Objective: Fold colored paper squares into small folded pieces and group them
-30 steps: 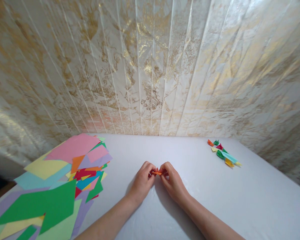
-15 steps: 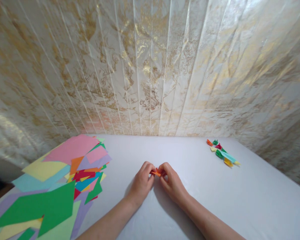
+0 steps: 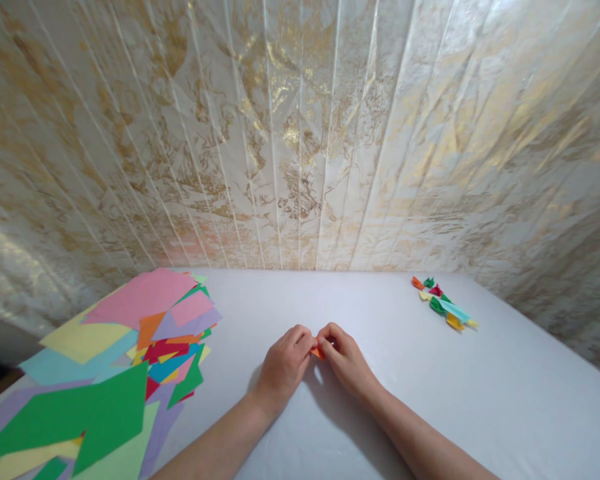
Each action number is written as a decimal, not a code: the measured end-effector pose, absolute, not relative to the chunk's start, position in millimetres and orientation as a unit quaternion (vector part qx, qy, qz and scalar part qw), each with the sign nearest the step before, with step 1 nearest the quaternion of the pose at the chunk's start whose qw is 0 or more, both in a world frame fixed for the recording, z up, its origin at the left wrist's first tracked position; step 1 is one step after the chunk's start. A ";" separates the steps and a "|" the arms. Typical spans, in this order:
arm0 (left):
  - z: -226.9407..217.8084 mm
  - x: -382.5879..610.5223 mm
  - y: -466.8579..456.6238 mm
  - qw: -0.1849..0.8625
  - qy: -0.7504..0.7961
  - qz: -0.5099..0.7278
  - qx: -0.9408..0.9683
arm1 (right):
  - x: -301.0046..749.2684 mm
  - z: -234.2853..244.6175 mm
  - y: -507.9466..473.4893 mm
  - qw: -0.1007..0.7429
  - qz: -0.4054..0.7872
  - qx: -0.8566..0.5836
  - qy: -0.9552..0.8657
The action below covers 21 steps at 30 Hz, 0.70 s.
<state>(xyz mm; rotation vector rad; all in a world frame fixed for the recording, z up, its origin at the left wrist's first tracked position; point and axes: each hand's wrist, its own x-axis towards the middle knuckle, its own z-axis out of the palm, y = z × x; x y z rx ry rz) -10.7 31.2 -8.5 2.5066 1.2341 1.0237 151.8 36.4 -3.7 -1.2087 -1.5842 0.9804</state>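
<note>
A small folded piece of orange paper (image 3: 318, 352) is pinched between my two hands, just above the white table in the middle of the head view. My left hand (image 3: 287, 357) grips it from the left with curled fingers. From the right, my right hand (image 3: 344, 357) holds it between thumb and forefinger. The fingertips of both hands nearly meet and cover much of the paper, so its full shape is hidden.
Overlapping sheets and scraps of coloured paper (image 3: 70, 413) spread over the left of the white table (image 3: 260, 300). Several small folded paper pieces (image 3: 437, 305) lie in a group at the back right. A gold-patterned curtain (image 3: 300, 133) hangs behind the table's far edge.
My left hand has turned and shifted slightly right, its fingers closer to my right hand. The orange paper has tilted, and less of it shows between the fingers.
</note>
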 end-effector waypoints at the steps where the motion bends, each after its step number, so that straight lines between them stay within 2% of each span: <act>1: -7.7 -11.0 31.1 0.080 0.415 0.342 0.839 | 151.8 -4.4 36.8 0.446 0.395 -0.489 -0.637; 10: -7.2 -10.7 31.0 0.027 0.403 0.355 0.843 | 152.7 -9.0 37.4 0.450 0.428 -0.477 -0.622; 15: -9.4 -11.0 32.5 -0.017 0.405 0.376 0.834 | 155.1 -6.0 37.1 0.451 0.407 -0.467 -0.642; 21: -8.9 -10.6 31.6 -0.010 0.405 0.378 0.833 | 152.9 -3.1 34.4 0.453 0.406 -0.467 -0.642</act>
